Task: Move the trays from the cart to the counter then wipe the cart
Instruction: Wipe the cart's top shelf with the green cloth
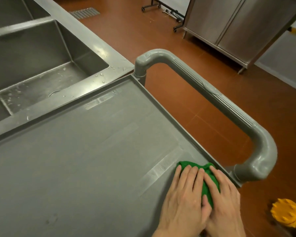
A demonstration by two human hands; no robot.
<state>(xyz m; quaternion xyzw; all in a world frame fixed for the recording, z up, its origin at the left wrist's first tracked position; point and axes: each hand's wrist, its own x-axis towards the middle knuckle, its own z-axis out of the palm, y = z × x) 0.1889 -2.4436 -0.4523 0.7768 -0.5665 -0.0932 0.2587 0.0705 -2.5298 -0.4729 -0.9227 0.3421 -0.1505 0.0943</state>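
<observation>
The grey plastic cart [85, 151] fills the lower left, its flat top bare and streaked with wet wipe marks. Its thick grey handle [217, 100] arches along the right side. A green cloth [205, 177] lies bunched on the cart top near the right rim, by the handle's near post. My left hand [183, 200] and my right hand [225, 202] both press flat on the cloth, side by side, fingers straight and pointing away from me. No trays are in view.
A steel double sink counter [41, 53] with water drops butts against the cart's far edge. Red-brown floor lies to the right, with a steel cabinet [237, 26], a wheeled rack base [162, 7] and a floor drain [85, 13] beyond. A yellow spiked object [290, 216] sits at lower right.
</observation>
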